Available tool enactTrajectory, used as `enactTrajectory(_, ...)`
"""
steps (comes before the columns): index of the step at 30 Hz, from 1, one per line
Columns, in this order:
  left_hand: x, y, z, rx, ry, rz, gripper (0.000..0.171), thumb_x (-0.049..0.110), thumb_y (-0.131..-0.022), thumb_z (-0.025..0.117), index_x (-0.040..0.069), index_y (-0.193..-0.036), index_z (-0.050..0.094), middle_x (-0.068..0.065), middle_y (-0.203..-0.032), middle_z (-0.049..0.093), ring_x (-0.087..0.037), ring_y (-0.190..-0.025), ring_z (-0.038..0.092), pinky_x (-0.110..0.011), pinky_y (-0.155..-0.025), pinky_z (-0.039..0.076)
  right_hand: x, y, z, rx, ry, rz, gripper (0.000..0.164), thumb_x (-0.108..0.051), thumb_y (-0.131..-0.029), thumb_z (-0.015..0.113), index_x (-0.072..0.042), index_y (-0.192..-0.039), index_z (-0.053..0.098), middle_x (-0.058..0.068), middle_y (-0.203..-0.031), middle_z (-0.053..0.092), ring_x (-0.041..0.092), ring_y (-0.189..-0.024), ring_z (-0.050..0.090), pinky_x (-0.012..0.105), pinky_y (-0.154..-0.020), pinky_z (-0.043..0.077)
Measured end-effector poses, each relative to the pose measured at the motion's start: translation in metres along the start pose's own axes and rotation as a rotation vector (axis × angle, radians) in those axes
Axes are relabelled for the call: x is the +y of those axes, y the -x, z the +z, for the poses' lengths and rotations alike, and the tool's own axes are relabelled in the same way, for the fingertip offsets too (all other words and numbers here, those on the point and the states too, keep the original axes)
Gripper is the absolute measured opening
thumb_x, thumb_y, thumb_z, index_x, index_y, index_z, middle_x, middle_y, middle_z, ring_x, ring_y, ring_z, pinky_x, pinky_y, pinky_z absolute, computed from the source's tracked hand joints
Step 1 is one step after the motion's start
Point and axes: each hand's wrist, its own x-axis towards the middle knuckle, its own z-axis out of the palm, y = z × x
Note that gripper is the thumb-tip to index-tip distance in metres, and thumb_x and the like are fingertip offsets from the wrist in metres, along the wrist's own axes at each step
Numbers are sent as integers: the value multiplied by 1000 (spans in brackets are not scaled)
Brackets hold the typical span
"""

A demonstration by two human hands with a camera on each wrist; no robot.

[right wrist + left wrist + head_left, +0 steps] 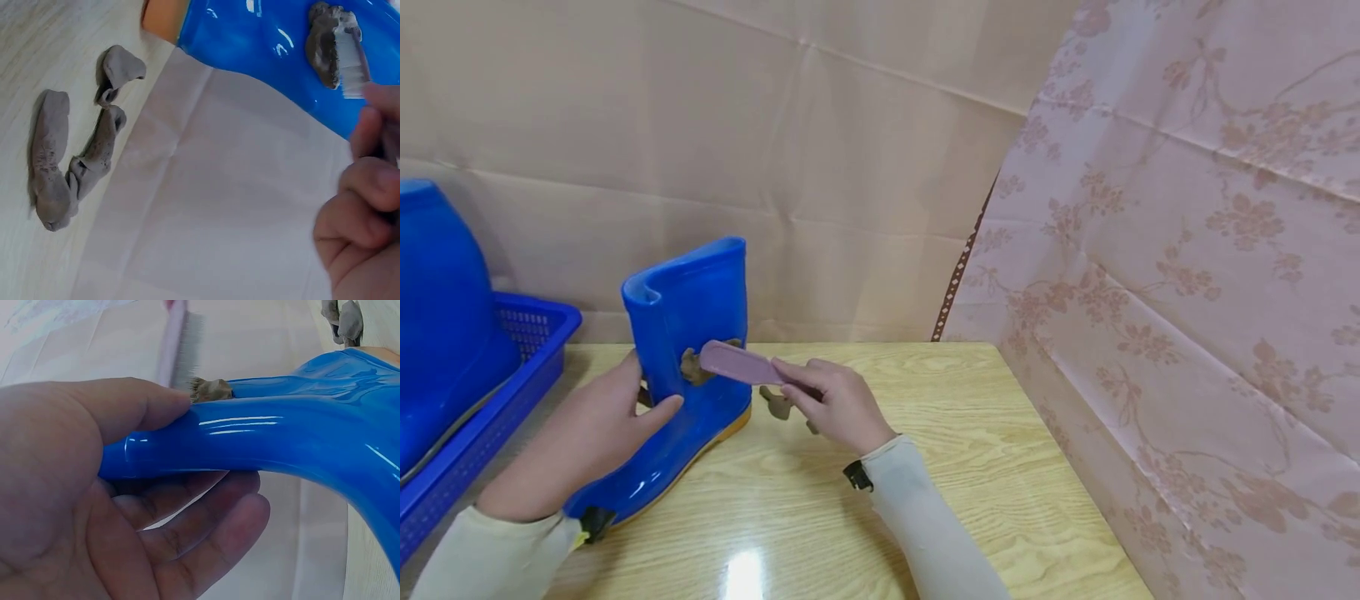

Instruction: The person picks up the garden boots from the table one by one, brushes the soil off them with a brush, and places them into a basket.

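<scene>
A blue rubber boot (700,417) with a tan sole stands on the table. My left hand (587,417) grips its shaft, thumb on one side and fingers round the other, as the left wrist view shows. In my right hand (842,404) is a pink brush (741,363), pinched by its handle. The pale bristles (354,65) touch a lump of brown, clay-like mud (325,47) stuck to the boot's shaft. Several grey-brown pieces of the same clay-like stuff (53,156) lie on the table beside the boot's heel, partly behind my right hand in the head view.
At the left, a blue plastic basket (538,367) holds another blue boot (445,308). Beige cloth (865,167) hangs behind the wood-grain table (985,467), and flowered pink cloth (1187,292) runs along its right edge.
</scene>
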Motion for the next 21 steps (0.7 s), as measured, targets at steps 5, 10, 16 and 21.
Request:
enactTrajectory(5, 2, 2, 0, -8, -19, 62, 67, 30, -102, 68, 2, -154, 36, -21, -114, 71, -33, -93, 70, -56, -72, 60, -4, 0, -1, 35, -51, -111, 39, -17, -101, 69, -19, -140, 66, -6, -82, 63, 5, -61, 46, 19, -51, 36)
enactTrajectory(10, 3, 2, 0, -4, -18, 105, 58, 26, -102, 67, 4, -149, 40, -14, -109, 72, -28, -91, 69, -52, -71, 59, -5, 0, -2, 29, -17, -112, 39, -19, -102, 68, -20, -141, 66, -6, -81, 62, 2, -58, 46, 17, -50, 36)
enactTrajectory(16, 0, -1, 1, -1, 10, 21, 77, 31, -105, 62, -2, -160, 19, -33, -128, 63, -46, -103, 68, -66, -79, 58, 2, 1, -2, 17, 76, -48, 39, -21, -103, 66, -23, -142, 65, -7, -84, 64, 1, -53, 46, 17, -48, 37)
enactTrajectory(21, -2, -2, 1, -2, 17, -4, 82, 32, -106, 61, -3, -161, 13, -37, -132, 58, -49, -104, 67, -64, -77, 59, 7, 0, -1, 28, 110, -39, 37, -24, -103, 67, -23, -140, 67, -9, -82, 64, 4, -56, 45, 18, -50, 36)
